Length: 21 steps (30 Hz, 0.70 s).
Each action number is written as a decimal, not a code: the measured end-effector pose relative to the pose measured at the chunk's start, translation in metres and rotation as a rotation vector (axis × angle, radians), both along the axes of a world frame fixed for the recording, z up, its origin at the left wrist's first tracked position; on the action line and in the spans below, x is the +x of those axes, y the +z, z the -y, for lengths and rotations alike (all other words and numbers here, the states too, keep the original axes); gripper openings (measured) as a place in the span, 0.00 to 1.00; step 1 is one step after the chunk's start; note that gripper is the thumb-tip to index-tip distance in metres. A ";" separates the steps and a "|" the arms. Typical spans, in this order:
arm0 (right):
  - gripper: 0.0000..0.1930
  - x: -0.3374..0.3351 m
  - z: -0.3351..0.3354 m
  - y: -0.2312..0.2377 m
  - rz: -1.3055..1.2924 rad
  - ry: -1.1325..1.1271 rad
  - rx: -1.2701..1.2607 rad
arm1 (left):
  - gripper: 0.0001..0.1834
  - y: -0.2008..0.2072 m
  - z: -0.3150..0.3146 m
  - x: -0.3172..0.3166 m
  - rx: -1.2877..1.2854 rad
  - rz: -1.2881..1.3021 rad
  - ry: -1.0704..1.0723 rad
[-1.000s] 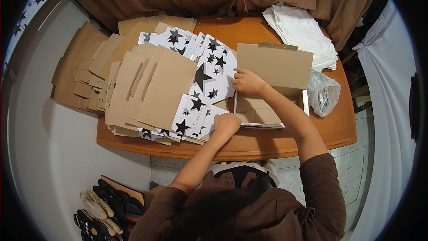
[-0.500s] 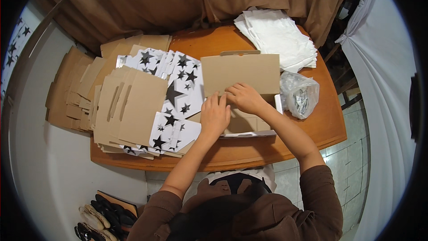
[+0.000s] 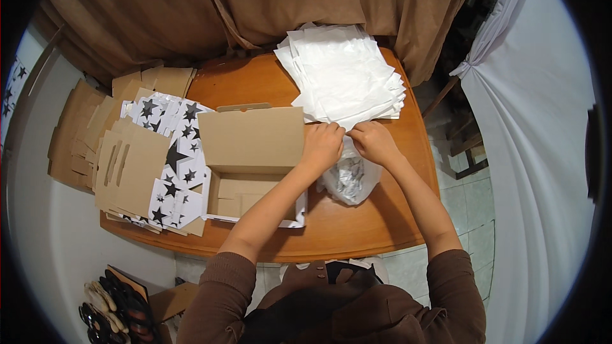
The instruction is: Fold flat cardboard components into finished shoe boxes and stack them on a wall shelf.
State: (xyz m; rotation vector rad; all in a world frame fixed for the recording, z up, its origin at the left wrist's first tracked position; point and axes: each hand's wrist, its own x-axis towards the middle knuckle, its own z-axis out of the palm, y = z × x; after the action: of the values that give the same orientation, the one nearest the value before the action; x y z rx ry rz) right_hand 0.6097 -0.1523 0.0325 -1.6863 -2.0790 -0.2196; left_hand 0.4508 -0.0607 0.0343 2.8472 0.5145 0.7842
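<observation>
A clear plastic bag (image 3: 350, 181) with silvery-grey contents sits on the table, right of the open cardboard box. My left hand (image 3: 325, 145) is closed at the upper left of the bag's mouth, fingertips pinching its edge. Across from it, my right hand (image 3: 375, 142) pinches the upper right of the same edge. What exactly lies inside the bag I cannot make out. The box (image 3: 255, 137) stands with its brown lid raised and its inside bare, and my left forearm passes over its right side. Just beyond my fingers lies a stack of white paper sheets (image 3: 344, 73).
Flat brown cardboard pieces (image 3: 140, 159) are piled on the left of the wooden table (image 3: 357, 236), along with white ones printed with black stars (image 3: 178, 159). A brown curtain (image 3: 287, 0) hangs behind. Shoes (image 3: 115, 306) lie on the floor at lower left.
Both hands have left the box and moved right to the plastic bag, gripping its mouth. The view has turned right, so the box and piles appear farther left.
</observation>
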 end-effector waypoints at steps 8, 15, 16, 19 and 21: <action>0.10 0.081 -0.031 -0.036 0.037 -0.154 -0.054 | 0.08 -0.047 -0.033 0.069 0.003 -0.292 0.190; 0.14 0.101 -0.055 -0.071 0.131 -0.178 -0.076 | 0.06 -0.073 -0.055 0.093 0.031 -0.333 0.267; 0.14 0.103 -0.057 -0.072 0.129 -0.170 -0.076 | 0.05 -0.076 -0.059 0.095 0.075 -0.362 0.262; 0.11 0.107 -0.056 -0.069 0.080 -0.141 -0.256 | 0.03 -0.076 -0.067 0.097 0.132 -0.363 0.256; 0.09 0.103 -0.049 -0.063 -0.140 -0.094 0.014 | 0.03 -0.068 -0.069 0.095 0.145 -0.335 0.254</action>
State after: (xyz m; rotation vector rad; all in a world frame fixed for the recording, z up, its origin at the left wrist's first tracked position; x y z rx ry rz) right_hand 0.7123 -0.1029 -0.0304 -1.7410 -1.8947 -0.1411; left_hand 0.5455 0.0082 -0.0339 3.1061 0.9128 0.3872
